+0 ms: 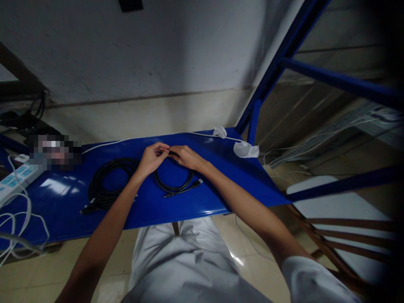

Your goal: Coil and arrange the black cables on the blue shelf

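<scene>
"What's hidden at the cable coil (173, 191)?"
"Its far stretch, under the fingers of the left hand (154, 156) and right hand (185, 157)."
"And on the left?"
"A pixelated patch (55, 151) masks something; the picture's edge cuts the power strip (19, 179)."
"Elsewhere?"
"The top edge crops a dark object (131, 5); blackness swallows the chair's (334, 210) right side."

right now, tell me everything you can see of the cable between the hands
The black cable looks smooth and rubbery, coiled in a round loop over the blue tabletop. Fingers of the left hand and right hand hold its far side. Two connector ends stick out near the bottom: one silver-tipped, pointing right, one darker, pointing left.
</scene>
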A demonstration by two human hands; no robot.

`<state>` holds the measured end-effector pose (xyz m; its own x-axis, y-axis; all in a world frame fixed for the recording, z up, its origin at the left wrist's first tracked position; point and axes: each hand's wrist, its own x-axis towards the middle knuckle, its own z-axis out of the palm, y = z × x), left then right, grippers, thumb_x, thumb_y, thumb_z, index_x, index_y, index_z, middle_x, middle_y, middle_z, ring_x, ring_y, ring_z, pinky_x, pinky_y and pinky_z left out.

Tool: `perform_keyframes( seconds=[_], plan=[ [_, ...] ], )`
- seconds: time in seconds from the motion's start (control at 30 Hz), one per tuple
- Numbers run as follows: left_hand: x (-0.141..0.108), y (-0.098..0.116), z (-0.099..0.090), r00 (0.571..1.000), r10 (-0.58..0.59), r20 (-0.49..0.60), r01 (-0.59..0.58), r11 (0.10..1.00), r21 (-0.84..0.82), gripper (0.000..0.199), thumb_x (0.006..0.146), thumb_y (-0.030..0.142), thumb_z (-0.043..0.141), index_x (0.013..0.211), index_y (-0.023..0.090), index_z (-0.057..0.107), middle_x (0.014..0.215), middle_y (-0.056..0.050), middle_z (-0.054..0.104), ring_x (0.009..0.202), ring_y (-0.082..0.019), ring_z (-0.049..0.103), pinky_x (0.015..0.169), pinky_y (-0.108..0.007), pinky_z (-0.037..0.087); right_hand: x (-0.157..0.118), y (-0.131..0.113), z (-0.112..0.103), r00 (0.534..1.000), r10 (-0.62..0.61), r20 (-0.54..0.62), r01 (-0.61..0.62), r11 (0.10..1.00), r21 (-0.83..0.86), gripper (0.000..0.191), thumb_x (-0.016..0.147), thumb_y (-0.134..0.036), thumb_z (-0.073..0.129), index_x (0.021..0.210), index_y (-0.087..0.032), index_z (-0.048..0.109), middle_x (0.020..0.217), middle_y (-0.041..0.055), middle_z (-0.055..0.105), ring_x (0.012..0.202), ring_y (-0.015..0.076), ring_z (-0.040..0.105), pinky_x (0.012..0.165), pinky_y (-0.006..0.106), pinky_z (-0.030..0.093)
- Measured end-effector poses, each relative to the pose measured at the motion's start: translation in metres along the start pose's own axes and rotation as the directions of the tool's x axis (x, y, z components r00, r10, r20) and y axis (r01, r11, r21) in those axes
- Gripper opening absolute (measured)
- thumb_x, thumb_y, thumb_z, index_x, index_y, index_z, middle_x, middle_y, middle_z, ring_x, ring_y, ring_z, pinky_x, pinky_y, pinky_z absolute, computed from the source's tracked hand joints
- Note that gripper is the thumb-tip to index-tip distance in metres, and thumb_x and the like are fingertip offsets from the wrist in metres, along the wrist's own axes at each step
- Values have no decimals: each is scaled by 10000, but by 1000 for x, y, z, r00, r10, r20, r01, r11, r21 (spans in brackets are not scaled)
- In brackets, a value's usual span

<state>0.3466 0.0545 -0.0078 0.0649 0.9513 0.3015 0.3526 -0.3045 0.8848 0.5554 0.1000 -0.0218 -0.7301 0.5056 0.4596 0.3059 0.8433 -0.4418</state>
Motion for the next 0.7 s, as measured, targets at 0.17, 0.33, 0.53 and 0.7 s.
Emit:
perform_keyframes(
  seconds=[0.17, 0.33, 0.53, 0.7],
  plan=[
    [-3, -5, 0, 999, 36, 24, -38, 991, 124, 252, 889, 315, 803, 1114, 205, 781, 966, -54, 769, 905, -198, 735, 792, -314, 582, 1, 2, 3, 1000, 7, -17, -6, 999, 49, 171, 1080, -157, 612, 1191, -134, 740, 1133, 133, 793, 1022, 239, 733, 911, 319, 520],
    [-4, -7, 1, 999, 42, 19, -45, 980, 192, 240, 921, 323, 789, 1131, 212, 755, 937, -43, 750, 871, -192, 730, 755, -307, 580, 2, 3, 4, 999, 42, -34, -39, 995, 97, 176, 1074, -210, 624, 1176, -149, 754, 1135, 126, 803, 1025, 247, 744, 932, 332, 537],
    [-4, -8, 1, 997, 77, -2, -75, 975, 209, 200, 929, 367, 807, 1015, 199, 742, 976, -72, 778, 873, -214, 765, 694, -298, 597, 2, 4, 2, 997, 57, -50, -49, 989, 142, 212, 1088, -288, 619, 1152, -146, 763, 1113, 129, 807, 1005, 250, 742, 914, 334, 533],
    [-4, -2, -2, 992, 122, 12, -121, 957, 263, 160, 952, 351, 793, 947, 201, 739, 987, -74, 797, 850, -215, 779, 674, -289, 588, 2, 4, 1, 997, 68, -23, -63, 983, 171, 164, 1071, -268, 636, 1139, -165, 744, 1064, 94, 792, 943, 227, 723, 871, 310, 514]
  ],
)
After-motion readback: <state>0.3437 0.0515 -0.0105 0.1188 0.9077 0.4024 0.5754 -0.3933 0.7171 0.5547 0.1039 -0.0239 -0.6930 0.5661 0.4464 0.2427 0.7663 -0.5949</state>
